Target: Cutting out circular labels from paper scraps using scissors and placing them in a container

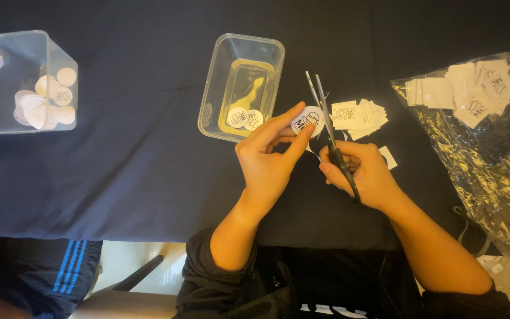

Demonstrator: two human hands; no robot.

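left hand (267, 159) pinches round sticker (308, 121) | right hand (364, 171) grips scissors (329, 127)

Dark cloth (137, 177) covers the dimly lit table.

The table (137, 171) is covered in plain dark navy cloth. The round sticker (309, 121) is white with black print, like the two discs (244, 118) in the clear tub (213, 112) with its yellowish bottom. The scissors (333, 139) have black handles and silvery blades. The square cutouts (358, 115) are white.
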